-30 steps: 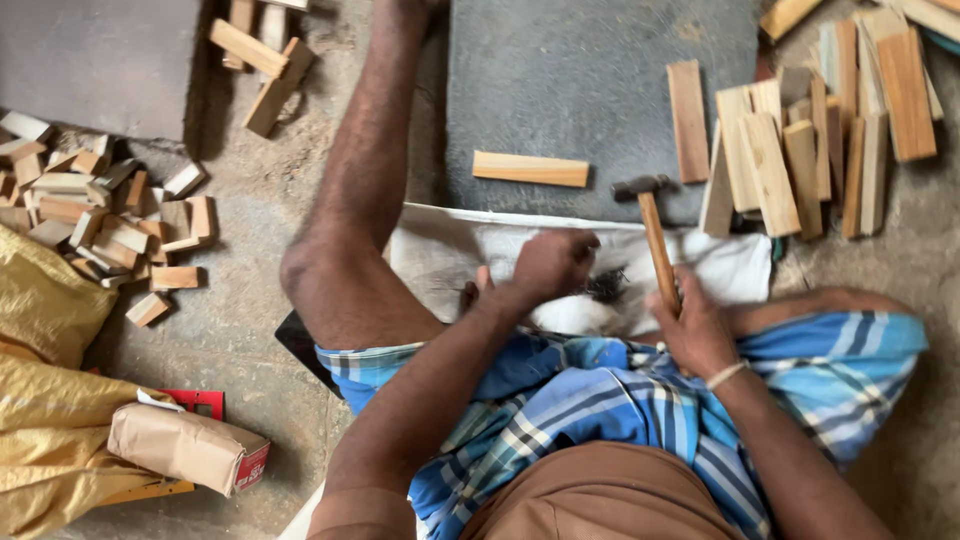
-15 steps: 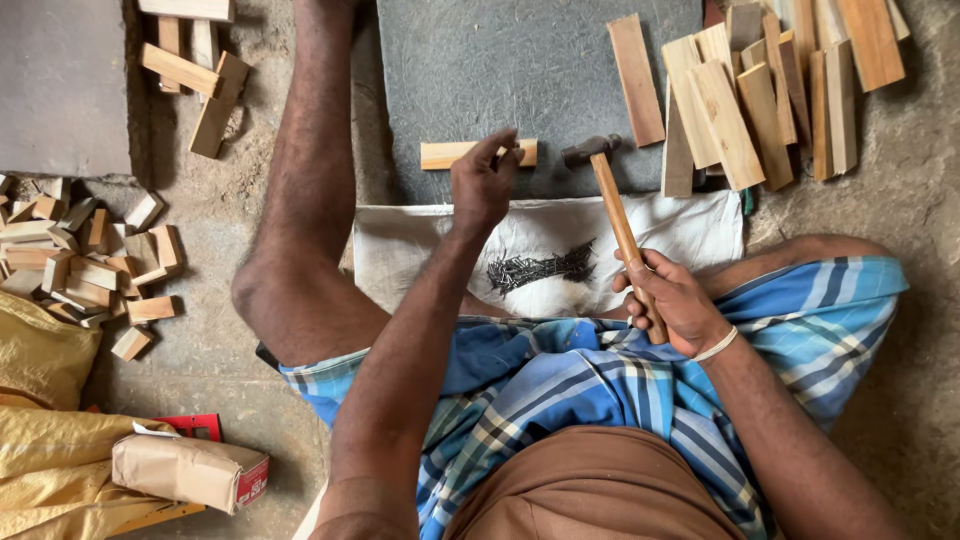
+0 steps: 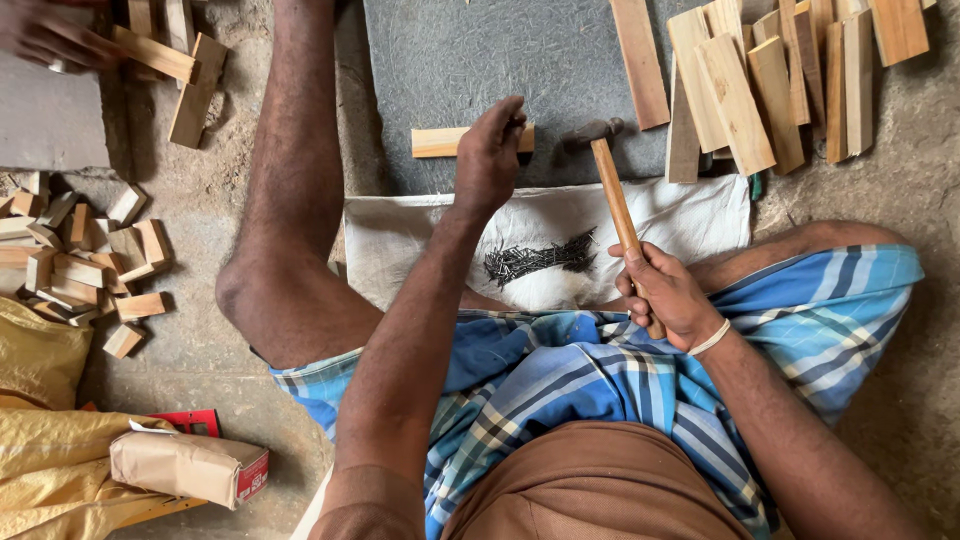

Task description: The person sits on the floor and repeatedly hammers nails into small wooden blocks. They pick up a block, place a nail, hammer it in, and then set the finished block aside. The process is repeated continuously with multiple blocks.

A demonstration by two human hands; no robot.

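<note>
Fingers are what I'd worry about: your left hand (image 3: 490,155) is pinched at the small wood strip (image 3: 440,142) on the grey slab (image 3: 470,60), while your right hand (image 3: 668,295) grips the hammer (image 3: 612,190) beside it. Swing crooked and you'll smack them.

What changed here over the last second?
The left hand left the nail pile on the white cloth and reached forward to the small wood strip on the slab. The right hand kept gripping the hammer, head near the strip.
</note>
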